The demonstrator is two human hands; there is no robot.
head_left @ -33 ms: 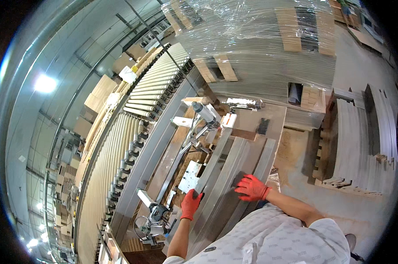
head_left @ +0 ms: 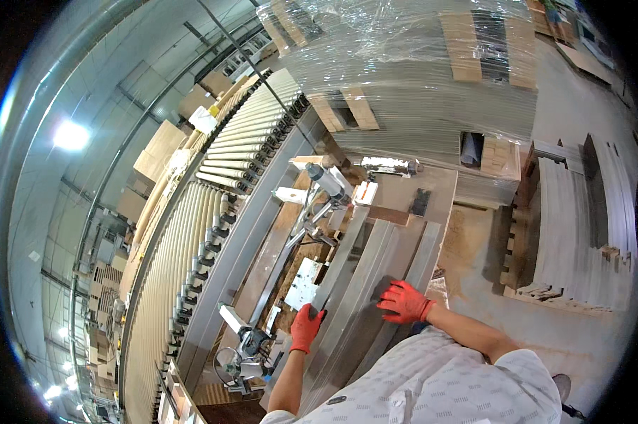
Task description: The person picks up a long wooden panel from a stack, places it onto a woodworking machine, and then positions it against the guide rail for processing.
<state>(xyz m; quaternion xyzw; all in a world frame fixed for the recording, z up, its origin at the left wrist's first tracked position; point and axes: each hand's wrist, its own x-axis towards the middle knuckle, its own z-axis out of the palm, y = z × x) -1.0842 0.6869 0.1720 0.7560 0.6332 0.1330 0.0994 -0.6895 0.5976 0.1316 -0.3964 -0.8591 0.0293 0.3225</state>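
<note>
Long grey boards [head_left: 358, 300] lie side by side on the worktable, running from near me toward the far end. My left hand [head_left: 306, 329], in a red glove with dark fingertips, is at a narrow grey strip [head_left: 338, 267] along their left side. Its thumb rests on the strip and its fingers curl over the edge, partly hidden. My right hand [head_left: 404, 302], gloved the same way, rests on top of the boards to the right, fingers stretched out toward the left. A white metal plate [head_left: 305, 284] sits just beyond my left hand.
Left of the table runs a roller conveyor [head_left: 185, 261]. Metal clamp-like fittings [head_left: 329, 182] and a grey and white machine part [head_left: 252, 343] stand along the table's left side. A film-wrapped stack [head_left: 410, 106] rises behind. Stacked grey panels [head_left: 573, 226] stand on the right.
</note>
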